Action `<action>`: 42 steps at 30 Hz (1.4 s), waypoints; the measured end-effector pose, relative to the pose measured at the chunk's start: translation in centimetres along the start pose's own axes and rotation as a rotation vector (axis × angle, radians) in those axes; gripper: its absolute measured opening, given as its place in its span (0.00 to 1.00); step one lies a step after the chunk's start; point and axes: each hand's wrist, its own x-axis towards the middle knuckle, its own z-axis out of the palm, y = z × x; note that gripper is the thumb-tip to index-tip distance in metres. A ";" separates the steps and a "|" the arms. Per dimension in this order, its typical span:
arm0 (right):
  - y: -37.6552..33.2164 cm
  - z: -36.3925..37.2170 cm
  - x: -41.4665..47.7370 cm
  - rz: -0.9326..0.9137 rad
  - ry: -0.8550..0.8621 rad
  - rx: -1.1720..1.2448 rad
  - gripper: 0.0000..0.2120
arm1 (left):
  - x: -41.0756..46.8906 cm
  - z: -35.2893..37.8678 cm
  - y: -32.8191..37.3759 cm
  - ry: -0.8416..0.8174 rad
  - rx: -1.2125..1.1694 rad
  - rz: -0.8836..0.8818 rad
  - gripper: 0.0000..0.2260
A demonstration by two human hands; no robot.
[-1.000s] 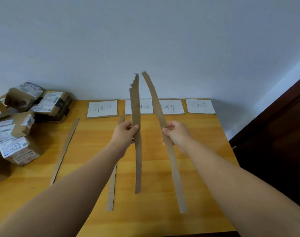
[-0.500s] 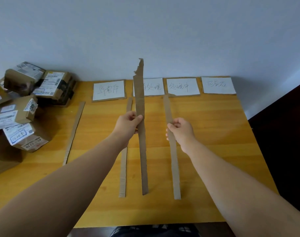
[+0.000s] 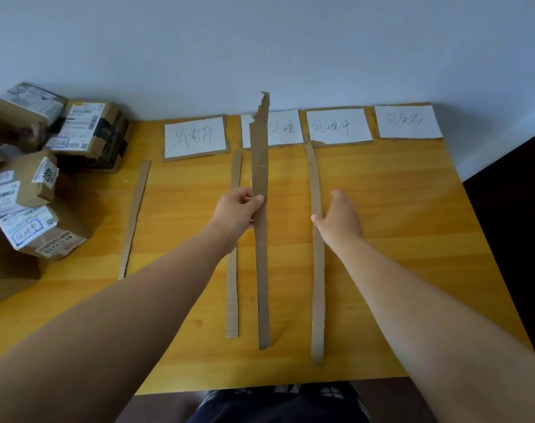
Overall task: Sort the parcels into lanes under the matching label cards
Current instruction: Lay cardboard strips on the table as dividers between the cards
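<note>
Between two laid strips, left hand (image 3: 238, 209) pinches a cardboard strip (image 3: 261, 239); right hand (image 3: 341, 219) lies spread, fingers wide.

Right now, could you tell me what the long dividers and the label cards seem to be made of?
The dividers look like matte brown corrugated cardboard: the one in the left hand has a torn, ragged top. The label cards seem to be white paper on brown cardboard backing, which shows at their edges.

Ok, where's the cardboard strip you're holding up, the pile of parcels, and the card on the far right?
held cardboard strip (image 3: 261, 166), head view, upper middle of the strip.
pile of parcels (image 3: 86, 126), head view, white label of one box.
far-right label card (image 3: 408, 122), head view, centre of the white paper.
</note>
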 end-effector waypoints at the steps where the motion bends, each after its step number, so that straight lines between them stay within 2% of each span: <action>1: 0.1 -0.2 0.3 -0.070 -0.004 -0.096 0.30 | 0.0 0.1 0.0 -0.008 0.006 0.001 0.06; 6: 0.7 -0.2 2.4 -0.299 -0.206 -0.555 0.34 | 0.5 0.2 -0.6 -0.021 0.024 -0.007 0.05; 9: 0.8 0.6 3.2 -0.330 -0.295 -0.664 0.33 | 0.9 0.3 -1.3 -0.028 0.023 -0.032 0.05; 12: 0.9 1.5 3.4 -0.333 -0.366 -0.689 0.32 | 1.2 0.3 -1.7 -0.030 0.028 -0.051 0.05; 18: 0.0 1.3 3.4 -0.325 -0.353 -0.662 0.33 | 1.6 0.0 -1.5 -0.016 0.011 -0.052 0.05; 22: -1.4 0.8 4.1 -0.385 -0.233 -0.615 0.33 | 2.4 -0.5 -0.7 0.006 -0.020 -0.040 0.05; 25: -3.4 0.1 5.9 -0.407 -0.205 -0.626 0.34 | 3.5 -1.1 0.1 0.021 -0.049 -0.026 0.04; 35: -8.6 2.0 13.0 -0.349 -0.284 -0.710 0.37 | 8.7 -2.1 1.4 0.004 -0.061 -0.021 0.06; 42: -8.9 3.7 13.4 -0.337 -0.327 -0.667 0.37 | 9.9 -2.8 0.6 0.018 -0.066 -0.061 0.07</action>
